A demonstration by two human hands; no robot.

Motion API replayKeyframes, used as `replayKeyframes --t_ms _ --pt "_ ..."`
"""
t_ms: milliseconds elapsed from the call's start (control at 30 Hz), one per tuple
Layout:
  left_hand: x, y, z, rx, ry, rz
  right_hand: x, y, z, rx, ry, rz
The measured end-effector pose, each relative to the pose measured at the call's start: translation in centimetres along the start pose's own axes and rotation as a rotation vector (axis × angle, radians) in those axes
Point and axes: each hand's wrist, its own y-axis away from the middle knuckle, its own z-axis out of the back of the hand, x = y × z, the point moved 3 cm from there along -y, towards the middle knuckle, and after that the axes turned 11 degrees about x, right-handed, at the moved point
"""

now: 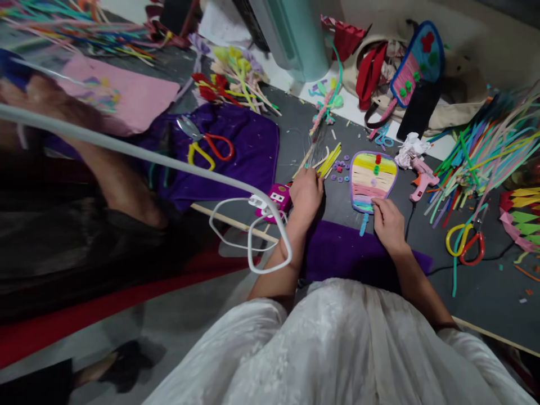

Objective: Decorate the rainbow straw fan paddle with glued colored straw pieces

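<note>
Firstly, striped panel (373,183), lilac border, yellow-to-blue bands, lying flat on the dark tabletop (502,306) before the wearer. Right hand (388,224): fingertips drawn together at the panel's lower right edge; cannot tell whether that grip pinches it or merely rests. Left hand (307,191): fingers curled beside yellow strips (329,163); what its grip pinches, if anything, cannot be told. Between strips and panel: small purple discs (334,178). Nearer the wearer: purple cloth (346,253). Right of panel: pink glue gun (422,179), crumpled white paper (411,151), loose bundle of coloured strips (476,163). Scissors, 2 pairs, red-and-yellow handles: 1 at right (477,226), 1 at left (203,136). Far left: another person's arm (126,185), blurred.
</note>
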Motion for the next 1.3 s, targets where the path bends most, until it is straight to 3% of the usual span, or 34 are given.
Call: replayKeyframes --t_ms 200,367,600,733,1033,1200,1300 --pt "-0.5 0.5 1.1 -0.058 0.036 0.007 0.0 -0.1 0.0 0.002 -0.007 -0.004" --pt "-3.3 2.3 1.6 -0.090 0.154 -0.131 0.4 -0.3 0.8 -0.036 -0.062 -0.006" --pt "-9.8 7.0 -1.6 0.132 0.211 -0.523 1.0 -0.8 1.7 -0.099 -0.453 -0.096" --pt "-11.9 8.6 -3.1 0.203 0.208 -0.618 0.2 -0.7 2.5 -0.128 -0.575 -0.179" --pt "-13.0 9.4 -3.7 0.296 0.283 -0.710 -2.2 0.4 5.1 -0.304 -0.783 -0.360" --pt "-12.4 10.0 -3.5 0.237 0.261 -0.718 -2.7 0.5 6.2 -0.495 -0.869 -0.375" --pt "-12.1 9.5 -3.0 0.189 0.298 -0.688 -2.9 0.7 6.3 -0.472 -0.769 -0.378"
